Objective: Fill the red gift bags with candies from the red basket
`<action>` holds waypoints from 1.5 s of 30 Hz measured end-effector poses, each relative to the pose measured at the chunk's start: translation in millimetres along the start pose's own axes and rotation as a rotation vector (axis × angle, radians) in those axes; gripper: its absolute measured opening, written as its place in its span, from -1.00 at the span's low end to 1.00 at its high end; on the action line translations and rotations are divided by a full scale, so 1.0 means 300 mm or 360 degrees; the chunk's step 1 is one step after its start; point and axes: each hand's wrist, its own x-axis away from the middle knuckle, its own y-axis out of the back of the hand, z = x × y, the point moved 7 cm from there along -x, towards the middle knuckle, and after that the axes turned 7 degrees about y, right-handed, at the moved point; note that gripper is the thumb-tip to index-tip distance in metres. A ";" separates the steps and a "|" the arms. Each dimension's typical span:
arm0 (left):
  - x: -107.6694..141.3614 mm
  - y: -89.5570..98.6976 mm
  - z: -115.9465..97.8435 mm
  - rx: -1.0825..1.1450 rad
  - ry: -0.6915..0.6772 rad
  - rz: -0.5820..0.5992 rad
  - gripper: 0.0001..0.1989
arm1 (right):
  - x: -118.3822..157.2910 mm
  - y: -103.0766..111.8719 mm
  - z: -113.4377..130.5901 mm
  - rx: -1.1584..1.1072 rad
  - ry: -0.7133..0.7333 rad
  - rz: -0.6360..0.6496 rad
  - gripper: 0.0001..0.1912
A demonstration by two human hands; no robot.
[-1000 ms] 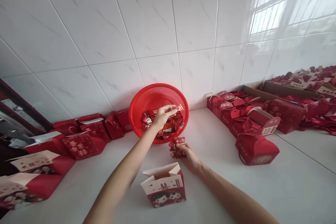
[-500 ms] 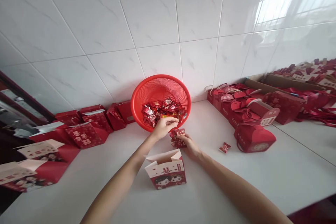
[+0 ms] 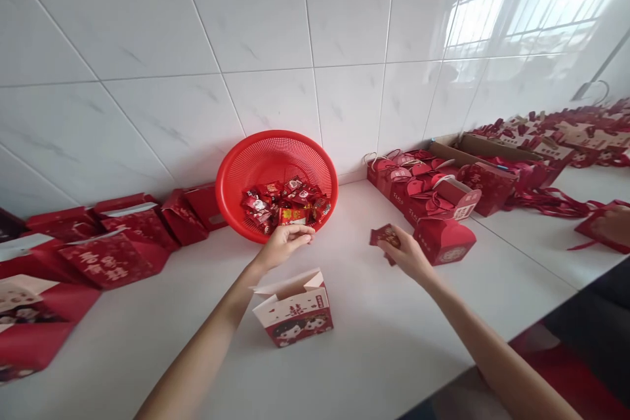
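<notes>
My left hand (image 3: 286, 245) is in front of the red plastic basket (image 3: 227, 210), thumb and fingers pressed together; whatever they may hold is hidden. Wrapped candies (image 3: 295, 215) lie in a heap in the basket. To the right, my right hand (image 3: 409, 256) is closed on dark red candy packets (image 3: 385, 235) just above the table; how many cannot be seen. Between my forearms an open-topped cardboard gift box (image 3: 298, 318) stands upright, printed with cartoon figures and its flaps spread.
Red gift boxes (image 3: 115, 259) line the left side. At the right stand a row of closed red boxes (image 3: 406, 187), a single red box (image 3: 445, 241) and ribbons (image 3: 551, 202). Another person's hand (image 3: 617, 223) touches a red box at the far right. A tiled wall (image 3: 266, 13) backs the table.
The view has turned right. My right hand moved right, away from the basket, to where a single candy lay. My left hand drew back from the candies to the basket's front.
</notes>
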 end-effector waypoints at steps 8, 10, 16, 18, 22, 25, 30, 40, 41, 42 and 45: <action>0.041 -0.010 0.027 0.0069 0.0052 0.0071 -0.72 | 0.112 0.102 -0.152 0.0079 -0.0220 -0.0088 -0.65; 0.041 -0.018 0.033 0.0060 0.0039 0.0090 -0.72 | 0.098 0.068 -0.155 -0.0118 -0.0276 -0.0066 -0.63; 0.057 -0.057 0.054 0.0060 0.0109 0.0127 -0.69 | 0.007 -0.162 -0.046 -0.0945 -0.0364 0.0221 -0.60; 0.067 -0.069 0.053 0.0087 0.0128 0.0097 -0.60 | -0.024 -0.262 0.027 -0.1241 -0.0346 0.0353 -0.66; 0.070 -0.071 0.029 0.0327 0.0003 -0.0006 -0.56 | -0.075 -0.432 0.146 -0.1732 -0.0424 0.0482 -0.89; 0.063 -0.037 0.018 0.0569 -0.0066 -0.0163 -0.61 | -0.103 -0.505 0.176 -0.1949 -0.0595 0.0426 -0.95; 0.067 0.028 0.021 0.0923 -0.0006 -0.0399 -0.65 | -0.133 -0.540 0.188 -0.1953 -0.0673 0.0353 -0.91; 0.069 0.068 -0.012 0.0963 -0.0048 -0.0494 -0.65 | -0.174 -0.562 0.214 -0.1700 -0.0356 0.0329 -0.82; 0.071 0.075 -0.015 0.0905 -0.0072 -0.0528 -0.65 | -0.178 -0.561 0.213 -0.1683 -0.0338 0.0327 -0.80; 0.074 0.083 -0.016 0.0845 -0.0091 -0.0566 -0.65 | -0.182 -0.559 0.212 -0.1669 -0.0321 0.0324 -0.78; 0.080 0.096 -0.025 0.0664 -0.0132 -0.0623 -0.66 | -0.191 -0.553 0.207 -0.1639 -0.0300 0.0294 -0.74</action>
